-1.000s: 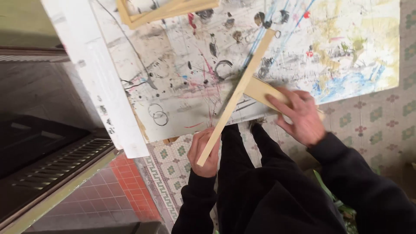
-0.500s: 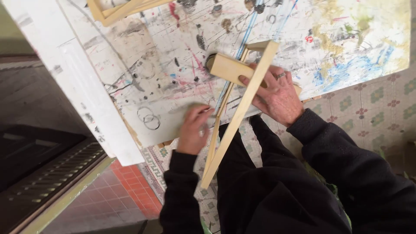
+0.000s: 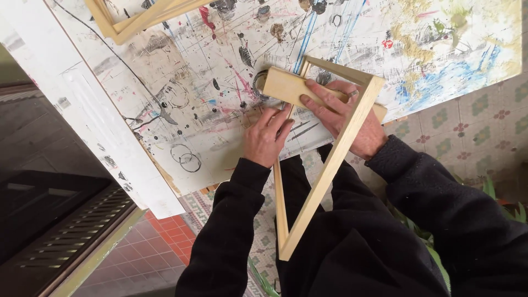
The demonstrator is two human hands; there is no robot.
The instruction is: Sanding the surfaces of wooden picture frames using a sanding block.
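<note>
A pale wooden frame (image 3: 330, 165) lies half on the paint-spattered table (image 3: 181, 110), its long rails hanging over the near edge toward my body. A short wooden block (image 3: 286, 88) rests across the frame's far corner. My right hand (image 3: 344, 118) presses flat on the block, reaching through the frame. My left hand (image 3: 265, 137) lies on the table at the frame's left rail, fingertips touching the rail just below the block.
More wooden frames (image 3: 137, 16) are stacked at the table's far left corner. The white table edge (image 3: 93, 126) runs along the left. A patterned tile floor (image 3: 467, 132) lies to the right, red tiles (image 3: 159, 247) and a dark grate (image 3: 71, 242) to the lower left.
The frame has gone from upright in both hands to lying on the table. The block now sits on its corner, with my right hand pressing it and my left hand moved up beside the rail.
</note>
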